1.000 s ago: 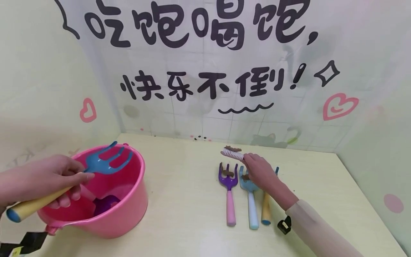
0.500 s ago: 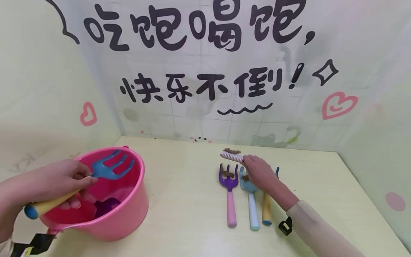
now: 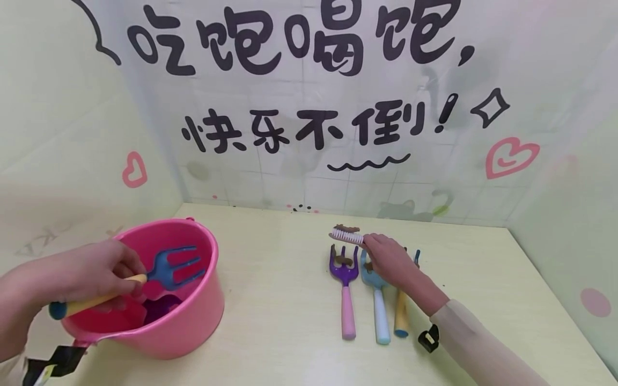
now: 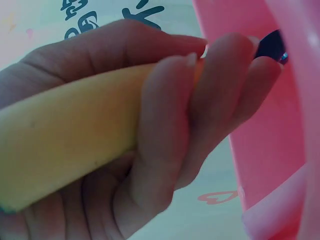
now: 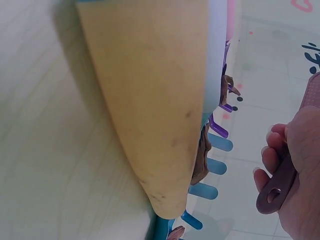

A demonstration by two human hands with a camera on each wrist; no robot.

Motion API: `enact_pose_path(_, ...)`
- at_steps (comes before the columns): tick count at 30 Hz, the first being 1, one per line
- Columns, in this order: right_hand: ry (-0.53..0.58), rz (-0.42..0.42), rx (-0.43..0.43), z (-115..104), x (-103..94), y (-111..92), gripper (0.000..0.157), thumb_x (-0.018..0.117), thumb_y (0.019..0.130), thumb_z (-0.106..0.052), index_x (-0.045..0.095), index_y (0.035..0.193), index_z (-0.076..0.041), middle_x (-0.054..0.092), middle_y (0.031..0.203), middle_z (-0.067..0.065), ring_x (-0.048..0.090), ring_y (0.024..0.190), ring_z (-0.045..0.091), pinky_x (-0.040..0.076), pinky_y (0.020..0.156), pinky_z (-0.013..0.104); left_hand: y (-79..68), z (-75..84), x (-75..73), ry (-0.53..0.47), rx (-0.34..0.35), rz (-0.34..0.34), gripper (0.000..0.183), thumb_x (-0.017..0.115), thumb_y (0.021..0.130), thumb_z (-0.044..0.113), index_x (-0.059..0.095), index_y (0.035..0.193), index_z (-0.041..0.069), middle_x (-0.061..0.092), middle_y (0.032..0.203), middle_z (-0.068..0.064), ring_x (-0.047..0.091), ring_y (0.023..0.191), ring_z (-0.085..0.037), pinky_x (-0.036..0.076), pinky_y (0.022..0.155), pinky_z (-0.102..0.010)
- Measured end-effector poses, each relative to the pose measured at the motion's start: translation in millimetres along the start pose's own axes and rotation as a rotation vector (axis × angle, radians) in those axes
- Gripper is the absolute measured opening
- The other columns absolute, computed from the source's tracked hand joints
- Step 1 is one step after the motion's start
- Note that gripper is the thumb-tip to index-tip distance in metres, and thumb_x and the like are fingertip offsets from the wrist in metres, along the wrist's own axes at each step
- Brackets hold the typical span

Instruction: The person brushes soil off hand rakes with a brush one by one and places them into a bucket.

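My left hand point(image 3: 94, 271) grips the yellow handle point(image 4: 95, 120) of a blue hand fork point(image 3: 176, 268), fingers curled round it. The fork's tines reach inside the mouth of a pink bucket point(image 3: 193, 321), where something purple point(image 3: 161, 308) lies at the bottom. In the right wrist view, my right hand point(image 5: 305, 165) holds a brush point(image 5: 274, 195) by its dark handle. The brush's white bristles point(image 3: 346, 236) face up in the head view, with a brown clump point(image 3: 348, 228) on them. Under my right hand lie a purple fork point(image 3: 344, 273) and a light-blue fork point(image 3: 381, 316).
A yellow-handled fork point(image 3: 402, 316) lies to their right, partly hidden by my right arm. Brown clumps point(image 3: 344, 261) sit on the forks' tines. The table point(image 3: 270, 300) is pale wood. Printed wall sheets point(image 3: 289, 182) stand at its back and sides.
My left hand has moved right and down, lowering the blue fork deeper into the bucket and turning its tines. My right hand and the brush have hardly moved.
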State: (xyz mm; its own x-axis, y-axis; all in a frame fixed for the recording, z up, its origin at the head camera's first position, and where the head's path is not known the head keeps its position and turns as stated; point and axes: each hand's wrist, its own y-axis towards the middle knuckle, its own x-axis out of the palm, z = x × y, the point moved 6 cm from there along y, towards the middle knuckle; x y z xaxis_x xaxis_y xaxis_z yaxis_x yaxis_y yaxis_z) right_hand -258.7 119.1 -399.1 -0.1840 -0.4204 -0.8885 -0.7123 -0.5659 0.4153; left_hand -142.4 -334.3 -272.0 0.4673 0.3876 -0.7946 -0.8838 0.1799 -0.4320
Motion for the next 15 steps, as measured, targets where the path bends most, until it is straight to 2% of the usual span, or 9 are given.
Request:
enact_pose_path(4,0.004,-0.004,-0.006,-0.5,-0.9,-0.3,0.009,0.066,0.097,-0.001,0.058,0.099,-0.003,0.062,0.09,0.006,0.058,0.075,0.023,0.053,0.067,0.04,-0.2,0.0,0.0,0.042,0.01,0.002,0.026,0.078,0.088,0.009,0.067,0.105,-0.007,0.066,0.091,-0.003,0.063,0.08,-0.017,0.059,0.066,-0.037)
enact_pose_path(15,0.012,-0.025,-0.022,-1.0,-1.5,-1.8,0.005,0.064,0.099,-0.003,0.059,0.102,-0.003,0.063,0.092,0.005,0.059,0.077,0.022,0.054,0.068,0.039,-0.9,2.7,3.3,-0.048,0.025,-0.027,0.015,0.078,0.088,0.006,0.067,0.097,0.001,0.064,0.084,-0.004,0.063,0.074,-0.019,0.058,0.064,-0.034)
